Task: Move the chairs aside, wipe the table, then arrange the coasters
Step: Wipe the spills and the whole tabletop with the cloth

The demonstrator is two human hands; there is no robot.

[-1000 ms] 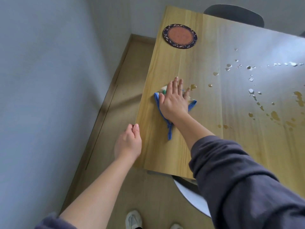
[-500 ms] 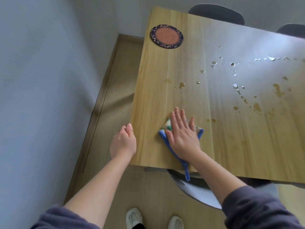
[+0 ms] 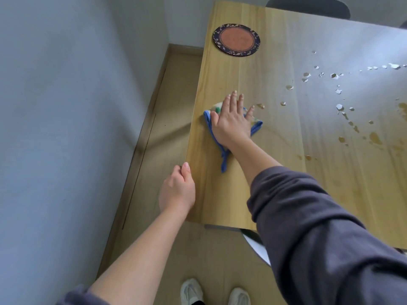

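The right hand (image 3: 231, 122) lies flat with fingers straight and spread, pressing a blue-edged cloth (image 3: 223, 150) onto the wooden table (image 3: 330, 183) near its left edge. The left hand (image 3: 177, 191) grips that left table edge, thumb on top and fingers curled under. A round coaster (image 3: 236, 39) sits beyond the cloth near the far left corner, water droplets (image 3: 339, 106) speckle the tabletop to the right, and a dark chair (image 3: 308, 6) stands at the far side.

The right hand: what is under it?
Under the right hand lies a blue-edged cloth on the table. Only its edges show; its middle and the surface beneath are covered.
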